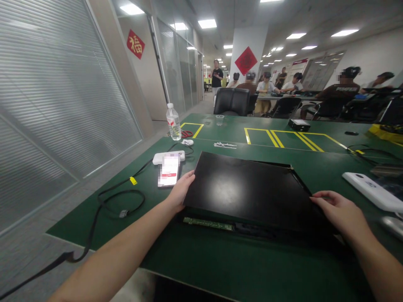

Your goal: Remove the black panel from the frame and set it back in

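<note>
A black flat display panel [248, 188] is tilted above the green table. My left hand [181, 188] grips its left edge, thumb on top and the other fingers hidden beneath. At the right edge, my right hand [335, 205] pinches the panel between thumb and fingers. Under the panel's near edge lies a narrow green circuit board [208, 224], with dark parts beside it. A black frame [302, 180] shows along the panel's far and right sides; how the two are joined, I cannot tell.
A lit phone [169, 170] leans on a white device [157, 158] at the left. Behind stand a water bottle [174, 121] and red-handled scissors [187, 134]. A black cable [103, 201] loops off the left edge. Another white device [371, 191] lies right. People sit at far tables.
</note>
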The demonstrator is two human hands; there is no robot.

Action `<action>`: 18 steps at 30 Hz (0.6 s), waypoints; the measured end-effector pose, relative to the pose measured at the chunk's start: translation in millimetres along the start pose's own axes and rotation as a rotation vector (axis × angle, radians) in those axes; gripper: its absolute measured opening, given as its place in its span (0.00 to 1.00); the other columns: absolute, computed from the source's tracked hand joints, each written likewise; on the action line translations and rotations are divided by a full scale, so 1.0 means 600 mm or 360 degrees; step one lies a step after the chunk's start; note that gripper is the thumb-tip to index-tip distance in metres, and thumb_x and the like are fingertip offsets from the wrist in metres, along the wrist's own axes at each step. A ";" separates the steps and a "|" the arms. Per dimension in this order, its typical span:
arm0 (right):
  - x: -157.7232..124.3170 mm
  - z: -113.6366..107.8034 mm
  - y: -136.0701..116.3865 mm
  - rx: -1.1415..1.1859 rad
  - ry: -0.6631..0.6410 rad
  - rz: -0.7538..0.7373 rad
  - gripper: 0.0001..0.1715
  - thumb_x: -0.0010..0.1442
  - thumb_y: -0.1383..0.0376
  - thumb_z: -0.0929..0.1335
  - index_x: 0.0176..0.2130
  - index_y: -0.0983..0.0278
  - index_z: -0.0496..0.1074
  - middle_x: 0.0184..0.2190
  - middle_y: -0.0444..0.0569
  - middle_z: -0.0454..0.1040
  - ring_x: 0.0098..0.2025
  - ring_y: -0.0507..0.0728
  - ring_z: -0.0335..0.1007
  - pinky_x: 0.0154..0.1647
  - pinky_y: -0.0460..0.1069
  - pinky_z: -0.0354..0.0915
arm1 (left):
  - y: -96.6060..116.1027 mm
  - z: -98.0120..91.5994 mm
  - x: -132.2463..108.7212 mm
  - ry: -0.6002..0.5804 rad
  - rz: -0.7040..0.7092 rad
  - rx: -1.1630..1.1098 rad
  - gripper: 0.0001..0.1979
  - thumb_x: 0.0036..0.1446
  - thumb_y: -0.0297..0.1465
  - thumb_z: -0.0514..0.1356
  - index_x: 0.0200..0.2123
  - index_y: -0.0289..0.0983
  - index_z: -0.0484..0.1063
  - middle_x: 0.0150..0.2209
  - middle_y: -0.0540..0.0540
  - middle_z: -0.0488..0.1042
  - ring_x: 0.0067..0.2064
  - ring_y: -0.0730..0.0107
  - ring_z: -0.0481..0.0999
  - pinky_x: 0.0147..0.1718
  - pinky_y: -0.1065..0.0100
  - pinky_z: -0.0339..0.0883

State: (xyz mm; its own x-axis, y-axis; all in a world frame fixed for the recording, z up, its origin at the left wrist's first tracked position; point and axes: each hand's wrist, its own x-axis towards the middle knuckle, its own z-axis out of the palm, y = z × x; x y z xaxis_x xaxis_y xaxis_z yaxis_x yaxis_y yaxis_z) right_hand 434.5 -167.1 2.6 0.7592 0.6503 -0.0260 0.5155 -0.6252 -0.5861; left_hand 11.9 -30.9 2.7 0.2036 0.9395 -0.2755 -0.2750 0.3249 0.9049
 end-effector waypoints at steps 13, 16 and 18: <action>0.006 0.004 0.010 -0.0197 -0.0040 -0.0077 0.29 0.43 0.43 0.63 0.38 0.55 0.76 0.36 0.49 0.81 0.41 0.68 0.75 0.39 0.56 0.64 | -0.003 -0.004 0.002 -0.0037 0.0097 0.0049 0.17 0.60 0.29 0.64 0.54 0.35 0.75 0.41 0.42 0.83 0.38 0.63 0.82 0.35 0.68 0.73; 0.007 0.004 0.012 -0.0176 -0.0053 -0.0060 0.30 0.43 0.43 0.63 0.40 0.55 0.75 0.36 0.49 0.82 0.42 0.68 0.75 0.40 0.56 0.64 | -0.003 -0.006 0.002 -0.0062 0.0104 0.0040 0.18 0.60 0.30 0.64 0.54 0.35 0.75 0.42 0.41 0.83 0.38 0.63 0.82 0.35 0.67 0.74; 0.008 0.004 0.014 -0.0174 -0.0048 -0.0053 0.31 0.44 0.42 0.63 0.41 0.55 0.74 0.35 0.49 0.82 0.41 0.68 0.75 0.41 0.56 0.65 | -0.004 -0.006 0.003 -0.0062 0.0104 0.0027 0.18 0.60 0.29 0.63 0.54 0.35 0.76 0.42 0.41 0.83 0.38 0.63 0.82 0.35 0.68 0.74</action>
State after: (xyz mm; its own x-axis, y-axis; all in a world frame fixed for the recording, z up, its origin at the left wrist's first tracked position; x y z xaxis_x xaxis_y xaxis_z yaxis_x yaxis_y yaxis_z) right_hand 441.4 -168.1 -4.5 0.7293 0.6834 -0.0332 0.5820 -0.6452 -0.4950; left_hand 9.6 -29.8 -0.8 0.2222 0.9536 -0.2030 -0.2732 0.2608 0.9259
